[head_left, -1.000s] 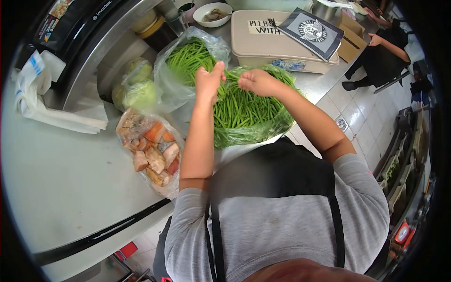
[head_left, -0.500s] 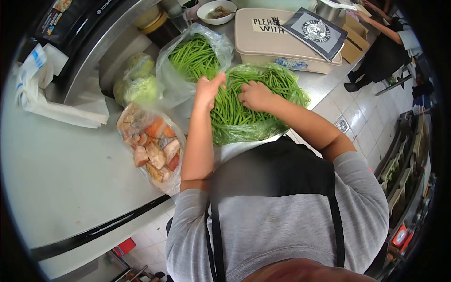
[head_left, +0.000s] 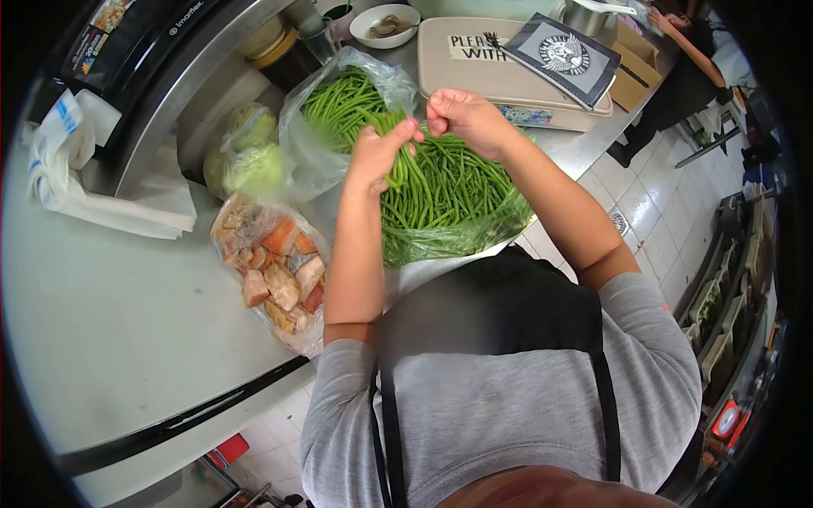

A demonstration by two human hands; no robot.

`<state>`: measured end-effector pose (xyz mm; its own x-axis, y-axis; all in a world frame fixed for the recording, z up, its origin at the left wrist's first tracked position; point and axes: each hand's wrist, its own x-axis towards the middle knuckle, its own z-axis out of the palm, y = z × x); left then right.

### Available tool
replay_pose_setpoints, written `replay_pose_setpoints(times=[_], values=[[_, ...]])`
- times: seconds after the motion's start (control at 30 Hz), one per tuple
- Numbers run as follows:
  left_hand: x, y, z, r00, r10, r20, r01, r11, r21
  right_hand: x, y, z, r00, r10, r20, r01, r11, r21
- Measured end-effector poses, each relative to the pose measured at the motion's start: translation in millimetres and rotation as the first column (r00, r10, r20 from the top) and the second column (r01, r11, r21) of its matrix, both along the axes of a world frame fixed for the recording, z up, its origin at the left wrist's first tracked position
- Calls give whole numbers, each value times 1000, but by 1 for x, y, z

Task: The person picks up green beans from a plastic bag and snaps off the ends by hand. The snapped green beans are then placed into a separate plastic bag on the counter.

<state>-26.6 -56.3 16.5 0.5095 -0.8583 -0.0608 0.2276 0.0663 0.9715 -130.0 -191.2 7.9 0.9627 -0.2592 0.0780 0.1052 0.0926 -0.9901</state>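
A pile of green beans (head_left: 457, 190) fills an open clear plastic bag (head_left: 449, 245) in front of me. My left hand (head_left: 381, 152) is closed around a small bunch of green beans at the pile's left side, some stalks showing above and below the fingers. Just to its right, my right hand (head_left: 470, 121) is raised over the pile in a pinch, fingertips close to the left thumb. Whatever it pinches is too small to make out. Behind my left hand, a second clear bag (head_left: 396, 74) holds more green beans (head_left: 343, 106).
Left of the beans lie a bagged cabbage (head_left: 254, 161) and a bag of orange and pale chunks (head_left: 284, 279). A lidded beige bin (head_left: 449, 76) carries a dark booklet (head_left: 563, 55). Behind are a white bowl (head_left: 385, 25) and a cardboard box (head_left: 633, 72). Another person (head_left: 677, 102) stands at far right.
My right hand has lifted off the bean pile and moved up and left, close to my left hand. The left hand stays near its place, now with beans showing in its grip.
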Motion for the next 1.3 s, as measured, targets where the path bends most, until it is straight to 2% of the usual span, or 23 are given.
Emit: replay_pose_setpoints(times=[0.03,0.07,0.13,0.23,0.27,0.37,0.4,0.5,0.53,0.63,0.67,0.77,0.8,0.83,0.87,0.9,0.93,0.97,1.0,1.03,1.1,1.2,1.3], values=[[2,-1,4,998,46,-51,-48,998,-36,-2,-2,1,999,27,16,-28,1000,12],[7,-4,5,994,88,-67,-94,992,-89,-5,-1,-3,1000,5,-4,-5,977,-211],[11,-5,13,988,109,-111,-125,981,-151,-12,7,-13,998,-55,-25,28,788,-615],[10,-7,21,987,113,-113,-134,970,-204,-15,12,-11,990,54,-129,-106,889,-446],[6,-7,24,988,115,-103,-135,968,-210,-12,12,-15,994,1,-110,-49,899,-436],[-11,-6,22,998,45,-35,-51,980,-195,-3,4,-15,960,-252,-123,242,966,-89],[-17,-7,21,1000,9,-6,-10,982,-186,1,7,-10,936,-343,-82,352,919,175],[-24,-6,9,989,-36,-145,2,973,-229,15,3,-30,955,-295,-36,283,863,418],[-25,-5,6,991,-23,-133,-5,977,-211,14,9,-34,947,-308,-96,321,878,354],[-34,-4,2,997,57,55,-48,989,-143,17,28,-46,962,-241,-131,267,933,240],[-38,-5,-2,985,122,120,-102,982,-158,15,39,-44,943,-305,-134,328,923,200],[-48,5,11,992,123,43,-105,952,-288,29,9,-79,872,-357,-335,445,863,240],[-49,10,18,993,118,20,-107,949,-297,25,4,-70,811,-443,-382,569,747,343],[-46,15,28,993,119,-5,-115,943,-313,15,-4,-64,806,-430,-408,546,806,228],[-41,19,34,992,124,-32,-128,934,-333,10,-13,-72,856,-364,-367,402,915,27],[-34,21,32,987,145,-70,-160,934,-318,8,-16,-81,895,-281,-348,232,957,-176],[-25,22,29,981,165,-106,-190,934,-302,-1,-4,-68,887,-276,-370,56,860,-507],[-18,20,27,974,182,-137,-215,932,-290,-11,9,-54,879,-283,-383,-129,632,-764],[-16,19,27,968,198,-156,-235,933,-273,-14,15,-69,947,-150,-283,-163,536,-829],[-16,18,26,964,231,-133,-257,939,-229,-24,33,-69,977,-134,-163,-104,368,-924],[-17,15,22,954,290,-80,-298,944,-138,-29,48,-82,978,-116,-172,-145,211,-967],[-2,14,-2,920,232,315,-283,951,125,-22,40,-84,971,-67,-231,-212,216,-953],[10,14,-35,881,84,465,-186,967,176,-14,24,-65,982,-174,-74,-11,335,-942]])
